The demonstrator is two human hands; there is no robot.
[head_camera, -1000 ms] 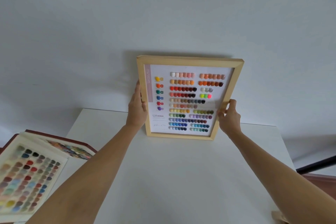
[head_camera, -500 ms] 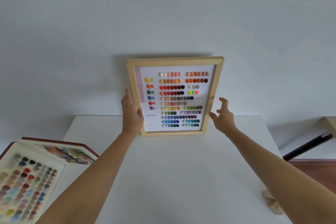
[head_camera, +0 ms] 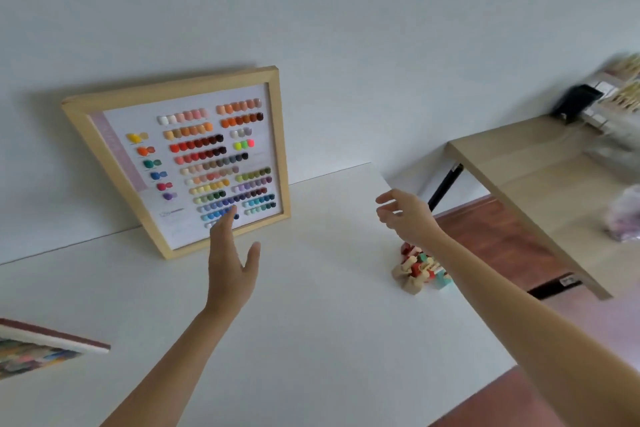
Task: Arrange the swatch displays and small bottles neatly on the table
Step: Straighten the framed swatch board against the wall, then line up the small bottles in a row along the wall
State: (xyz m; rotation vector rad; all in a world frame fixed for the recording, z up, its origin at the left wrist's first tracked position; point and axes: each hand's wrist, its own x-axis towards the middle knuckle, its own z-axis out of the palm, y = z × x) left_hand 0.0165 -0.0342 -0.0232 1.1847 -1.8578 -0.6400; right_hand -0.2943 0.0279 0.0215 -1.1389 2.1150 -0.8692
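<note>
- Bare and empty, the left hand (head_camera: 231, 267) hangs spread over the table (head_camera: 311, 340), fingertips overlapping the lower edge of the framed swatch display (head_camera: 180, 163) in this view; I cannot tell whether they touch it.
- At about three o'clock from it, the right hand (head_camera: 407, 217) is loosely curled and grasps nothing, poised above the cluster of small bottles (head_camera: 417, 270).
- Risk: the frame leans on the wall (head_camera: 346, 28) at twelve o'clock, unsupported; a nudge at its base could slide it flat.
- Risk: the bottles sit near the table's right edge, under the forearm; a careless sweep may tip them to the floor (head_camera: 485, 236).
- Count: two hands, one standing frame, one swatch board (head_camera: 41, 347) poking in at eight o'clock.
- Bottles: one huddle, too blurred to number.
- Beyond, at two o'clock, one wooden side table (head_camera: 540, 177).
</note>
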